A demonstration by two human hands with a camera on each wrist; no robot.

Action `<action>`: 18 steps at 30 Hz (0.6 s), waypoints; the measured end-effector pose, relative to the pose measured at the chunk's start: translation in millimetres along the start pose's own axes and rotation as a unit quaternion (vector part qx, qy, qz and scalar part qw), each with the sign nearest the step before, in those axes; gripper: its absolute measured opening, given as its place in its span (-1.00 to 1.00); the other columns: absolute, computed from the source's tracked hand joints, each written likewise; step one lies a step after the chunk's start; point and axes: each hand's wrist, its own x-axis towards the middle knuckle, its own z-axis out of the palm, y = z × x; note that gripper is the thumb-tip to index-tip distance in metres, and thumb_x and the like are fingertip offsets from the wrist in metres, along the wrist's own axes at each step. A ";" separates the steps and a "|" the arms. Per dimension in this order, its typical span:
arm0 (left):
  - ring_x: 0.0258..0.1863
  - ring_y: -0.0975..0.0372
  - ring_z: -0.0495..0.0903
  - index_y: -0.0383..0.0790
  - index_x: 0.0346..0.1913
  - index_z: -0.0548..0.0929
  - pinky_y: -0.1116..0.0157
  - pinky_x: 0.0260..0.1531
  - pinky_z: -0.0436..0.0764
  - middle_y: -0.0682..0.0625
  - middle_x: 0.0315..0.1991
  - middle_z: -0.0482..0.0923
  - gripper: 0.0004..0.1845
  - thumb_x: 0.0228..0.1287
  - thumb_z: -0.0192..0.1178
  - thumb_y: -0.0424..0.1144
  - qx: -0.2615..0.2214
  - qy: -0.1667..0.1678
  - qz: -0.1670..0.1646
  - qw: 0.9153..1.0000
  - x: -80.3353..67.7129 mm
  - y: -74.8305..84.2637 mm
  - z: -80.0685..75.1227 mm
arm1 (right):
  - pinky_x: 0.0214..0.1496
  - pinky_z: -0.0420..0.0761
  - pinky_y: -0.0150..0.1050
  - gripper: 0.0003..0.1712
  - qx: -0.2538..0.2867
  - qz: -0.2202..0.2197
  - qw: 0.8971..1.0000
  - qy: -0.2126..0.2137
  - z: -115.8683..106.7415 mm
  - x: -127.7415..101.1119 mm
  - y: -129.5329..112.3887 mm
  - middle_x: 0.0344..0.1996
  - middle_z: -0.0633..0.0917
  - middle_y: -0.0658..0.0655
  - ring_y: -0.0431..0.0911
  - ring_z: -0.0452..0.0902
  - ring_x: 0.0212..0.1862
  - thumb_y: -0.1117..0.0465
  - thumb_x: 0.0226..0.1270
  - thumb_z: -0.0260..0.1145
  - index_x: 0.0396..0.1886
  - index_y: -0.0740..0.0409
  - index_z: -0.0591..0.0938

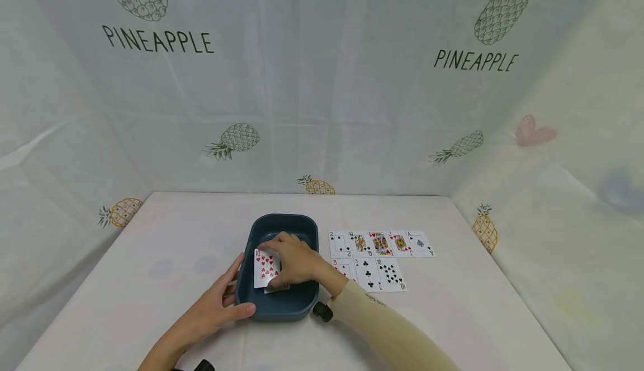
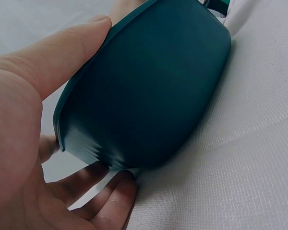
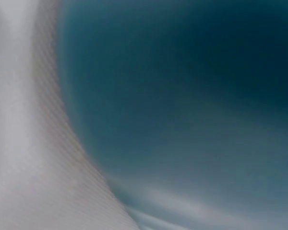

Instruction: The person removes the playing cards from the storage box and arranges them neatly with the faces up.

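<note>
My left hand (image 1: 213,304) holds the dark blue rectangular tray (image 1: 276,308) by its near left side. In the left wrist view its thumb lies along the rim and its fingers touch the outer wall. Inside the tray, my right hand (image 1: 297,260) grips a ten of hearts (image 1: 265,267) between thumb and fingers. The corner of another card shows below that one, under the thumb. Part of the card's right side is hidden by the right hand. The right wrist view is blurred and filled mostly by the tray wall (image 3: 134,96).
Right of the tray, playing cards lie face up in two rows on the white tablecloth. The back row ends with an ace of spades (image 1: 420,243); the front row ends with a ten of spades (image 1: 391,274). A pineapple-print curtain (image 1: 322,80) hangs behind.
</note>
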 end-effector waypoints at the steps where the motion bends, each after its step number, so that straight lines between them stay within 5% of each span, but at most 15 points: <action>1: 0.48 -0.09 0.39 0.16 0.76 -0.16 0.50 0.17 0.57 -0.34 0.63 0.06 0.12 0.41 0.42 -0.20 0.000 0.000 -0.001 1.000 -0.1 -0.1 -0.2 | 0.28 0.53 -0.13 -0.06 0.003 -0.002 1.000 0.002 -0.3 -0.3 -0.1 0.31 0.55 0.01 -0.14 0.43 0.20 -0.11 0.10 0.72 0.50 -0.20 0.56; 12: 0.49 -0.12 0.37 0.17 0.76 -0.18 0.50 0.15 0.58 -0.35 0.64 0.02 0.12 0.43 0.40 -0.22 -0.014 -0.007 0.001 1.000 0.1 -2.0 -0.5 | -0.07 0.54 -0.41 -0.06 0.055 -0.019 0.998 0.018 -1.0 -1.9 3.2 0.28 0.54 0.04 -0.23 0.44 0.00 -0.05 0.15 0.69 0.54 -0.16 0.52; 18: 0.48 -0.09 0.40 0.16 0.76 -0.17 0.47 0.18 0.58 -0.34 0.64 0.03 0.12 0.42 0.42 -0.18 -0.005 -0.001 -0.004 1.000 1.2 -1.5 -0.2 | -0.07 0.55 -0.46 -0.07 0.093 -0.040 0.993 0.053 0.7 -1.7 8.6 0.19 0.53 -0.03 -0.27 0.44 -0.02 -0.02 0.17 0.68 0.55 -0.19 0.51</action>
